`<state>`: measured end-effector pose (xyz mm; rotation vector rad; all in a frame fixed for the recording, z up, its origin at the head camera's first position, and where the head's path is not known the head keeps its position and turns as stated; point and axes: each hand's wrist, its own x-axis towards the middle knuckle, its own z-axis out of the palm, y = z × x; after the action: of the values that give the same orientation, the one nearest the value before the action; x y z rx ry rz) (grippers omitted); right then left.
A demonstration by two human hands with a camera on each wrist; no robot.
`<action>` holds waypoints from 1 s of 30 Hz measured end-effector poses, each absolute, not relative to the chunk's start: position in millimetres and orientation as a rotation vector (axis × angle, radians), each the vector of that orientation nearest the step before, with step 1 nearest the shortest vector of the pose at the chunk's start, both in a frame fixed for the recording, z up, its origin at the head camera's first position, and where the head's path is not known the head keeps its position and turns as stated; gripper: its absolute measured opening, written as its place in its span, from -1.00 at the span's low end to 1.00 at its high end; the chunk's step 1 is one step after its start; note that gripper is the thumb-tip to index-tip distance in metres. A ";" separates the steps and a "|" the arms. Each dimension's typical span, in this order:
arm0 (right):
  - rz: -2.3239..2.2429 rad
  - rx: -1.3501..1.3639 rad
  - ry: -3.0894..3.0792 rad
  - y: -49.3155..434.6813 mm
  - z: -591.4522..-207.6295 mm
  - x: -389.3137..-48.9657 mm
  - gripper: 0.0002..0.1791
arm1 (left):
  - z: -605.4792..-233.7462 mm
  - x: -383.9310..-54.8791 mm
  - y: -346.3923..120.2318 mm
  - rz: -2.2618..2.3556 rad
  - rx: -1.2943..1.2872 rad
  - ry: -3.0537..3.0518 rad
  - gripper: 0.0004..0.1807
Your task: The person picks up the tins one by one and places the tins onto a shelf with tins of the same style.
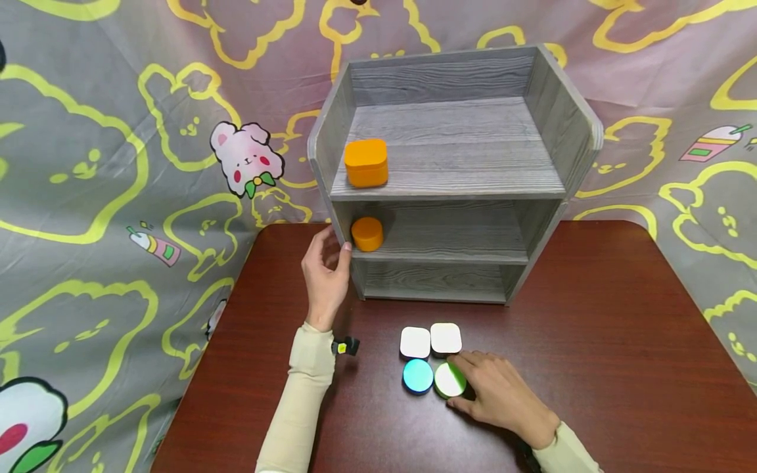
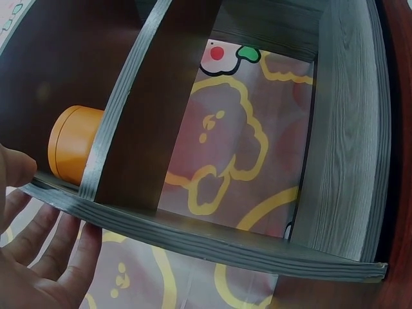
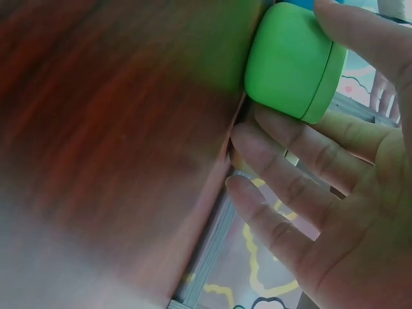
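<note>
Cartoon cloth (image 1: 112, 190) hangs behind a red-brown table (image 1: 615, 341), and a grey shelf (image 1: 461, 157) stands on it. From far away, I see the right hand (image 1: 493, 392) pinching a green pot (image 1: 449, 380), thumb on one side and fingers on the other. That pot seems to sit on the table. From it, a blue pot (image 1: 418, 376) is very close at nine o'clock, with white tubs (image 1: 446, 338) at eleven and twelve. I think wide fingers could bump these, because they crowd together. If the pinch is too weak, I guess the green pot could slip. At ten o'clock, the left hand (image 1: 326, 282) holds the shelf's side. One hard tug there might tip it, and the orange pot (image 1: 367, 235) could slide off.
</note>
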<state>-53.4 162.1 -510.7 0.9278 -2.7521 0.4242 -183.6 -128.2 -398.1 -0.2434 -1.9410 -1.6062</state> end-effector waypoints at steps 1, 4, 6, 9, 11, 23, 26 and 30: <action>0.425 0.930 -2.745 162.3 -511.0 -53.3 -0.34 | -398.1 -183.6 -128.1 -1.604 -0.244 -1.942 -0.61; 0.428 0.932 -2.724 163.0 -511.6 -53.1 -0.35 | -398.4 -183.8 -128.0 -1.605 -0.240 -1.947 -0.61; 0.436 0.927 -2.719 163.8 -511.6 -52.7 -0.36 | -399.0 -184.1 -128.2 -1.613 -0.234 -1.951 -0.61; 0.459 0.917 -2.731 165.1 -508.9 -51.8 -0.35 | -399.5 -184.0 -128.4 -1.621 -0.228 -1.957 -0.61; 0.483 0.911 -2.745 165.8 -505.7 -51.3 -0.34 | -399.6 -183.9 -128.6 -1.623 -0.227 -1.958 -0.61; 0.563 0.962 -2.683 164.6 -476.9 -50.0 -0.33 | -399.0 -183.5 -129.1 -1.618 -0.233 -1.966 -0.61; 0.571 0.987 -2.652 164.4 -470.2 -52.4 -0.34 | -399.0 -183.6 -129.4 -1.611 -0.232 -1.966 -0.61; 0.547 0.999 -2.621 165.1 -460.8 -55.3 -0.35 | -399.8 -184.3 -130.3 -1.607 -0.236 -1.968 -0.61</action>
<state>-55.3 165.1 -460.8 0.9989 -2.6210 0.5467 -184.3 -130.3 -399.8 -0.2357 -1.9683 -1.6068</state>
